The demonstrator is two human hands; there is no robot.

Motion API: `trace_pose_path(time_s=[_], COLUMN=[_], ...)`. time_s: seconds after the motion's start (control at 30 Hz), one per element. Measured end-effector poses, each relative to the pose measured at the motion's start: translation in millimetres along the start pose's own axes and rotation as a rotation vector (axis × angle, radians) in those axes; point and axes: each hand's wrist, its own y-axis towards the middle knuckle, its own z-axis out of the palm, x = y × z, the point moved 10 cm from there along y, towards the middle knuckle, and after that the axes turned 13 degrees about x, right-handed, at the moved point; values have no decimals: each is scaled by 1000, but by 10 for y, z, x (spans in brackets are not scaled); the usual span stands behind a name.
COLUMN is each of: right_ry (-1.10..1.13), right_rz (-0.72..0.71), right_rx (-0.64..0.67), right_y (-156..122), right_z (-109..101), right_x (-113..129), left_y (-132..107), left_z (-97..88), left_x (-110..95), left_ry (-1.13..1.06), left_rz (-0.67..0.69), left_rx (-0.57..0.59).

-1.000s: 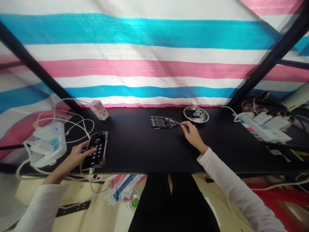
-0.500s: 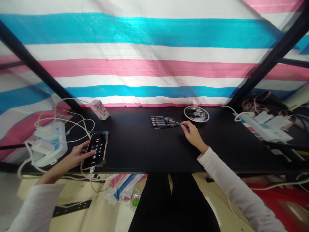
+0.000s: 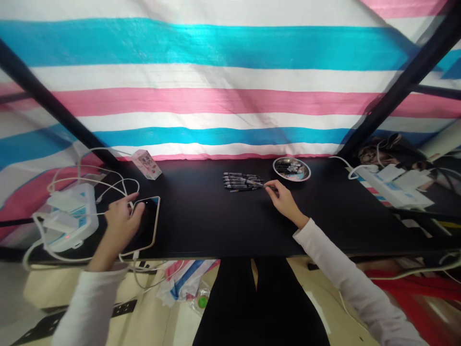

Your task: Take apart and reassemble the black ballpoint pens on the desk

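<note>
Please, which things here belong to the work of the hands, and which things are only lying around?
In use:
left hand on smartphone
right hand holding black pen
row of pens

Lying around:
steel dish
small pink box
two power strips
</note>
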Motion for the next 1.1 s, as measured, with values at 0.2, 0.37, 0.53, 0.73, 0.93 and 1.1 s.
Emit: trace_pose_path(time_s=[0.2, 0.37, 0.53, 0.73, 0.93, 1.1], right_ry=[82, 71, -10, -68, -171, -217], right_rz=[-88, -118, -94, -90, -159, -110], right_rx=[247, 334, 385, 419, 247, 287], right_y=[141, 244, 258, 270, 267, 220], right_z=[366, 469, 467, 459, 261, 324], right_x=[242, 275, 156, -18, 28, 16], left_y=[-428, -402, -333, -292, -250, -294], left_z=[483, 954, 1267, 1420, 1478, 1423], left_x=[-1648, -2302, -2575, -2770, -2789, -2768], left_ry=[-327, -221, -31, 100, 54, 7], left_rz=[537, 675, 796, 865, 873, 902], left_rx=[91, 124, 177, 146, 175, 130])
